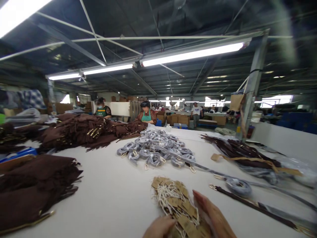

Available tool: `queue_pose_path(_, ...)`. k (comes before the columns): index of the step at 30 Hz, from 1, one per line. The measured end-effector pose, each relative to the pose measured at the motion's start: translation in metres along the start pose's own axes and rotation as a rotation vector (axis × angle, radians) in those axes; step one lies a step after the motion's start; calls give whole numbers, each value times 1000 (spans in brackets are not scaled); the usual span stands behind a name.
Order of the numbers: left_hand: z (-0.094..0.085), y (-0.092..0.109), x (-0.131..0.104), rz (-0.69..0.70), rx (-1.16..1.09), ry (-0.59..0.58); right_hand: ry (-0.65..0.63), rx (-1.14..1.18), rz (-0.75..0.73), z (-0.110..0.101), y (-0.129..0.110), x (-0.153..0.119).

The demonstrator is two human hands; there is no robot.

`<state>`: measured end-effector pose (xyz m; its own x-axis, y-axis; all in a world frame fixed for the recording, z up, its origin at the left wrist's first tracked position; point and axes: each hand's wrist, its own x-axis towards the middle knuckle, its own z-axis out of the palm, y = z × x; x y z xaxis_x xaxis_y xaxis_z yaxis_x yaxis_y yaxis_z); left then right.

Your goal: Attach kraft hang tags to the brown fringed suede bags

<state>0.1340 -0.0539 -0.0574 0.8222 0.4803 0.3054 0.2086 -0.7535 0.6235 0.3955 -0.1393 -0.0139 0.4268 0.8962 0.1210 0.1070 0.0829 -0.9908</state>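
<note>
A heap of brown paper hang tags [183,206] with white strings lies on the white table, close to me at the bottom middle. My left hand [159,227] touches the heap's near left side, its fingers curled against the tags and their tips partly hidden. Along the right side, my right hand [213,213] is held edge-on with fingers stretched out, next to the tags. Beyond the heap are many coiled grey straps [156,158] with gold clasps, apparently wrapped in plastic. One dark brown strap [255,205] with gold hooks stretches out to the right of my right hand.
Dark brown fringed pieces [37,185] are stacked at left, with a larger pile [81,129] behind. More brown straps [237,152] lie at the right by a metal post [252,82]. Two people [146,115] [102,110] work across the table.
</note>
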Motion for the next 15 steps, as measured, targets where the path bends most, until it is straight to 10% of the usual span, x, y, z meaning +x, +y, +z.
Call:
queue_pose_path(6, -69, 44, 9, -287, -105, 403, 246, 272, 232, -15, 10, 14)
queue_pose_path(15, -64, 3, 96, -422, 216, 155, 123, 100, 126, -8, 13, 13)
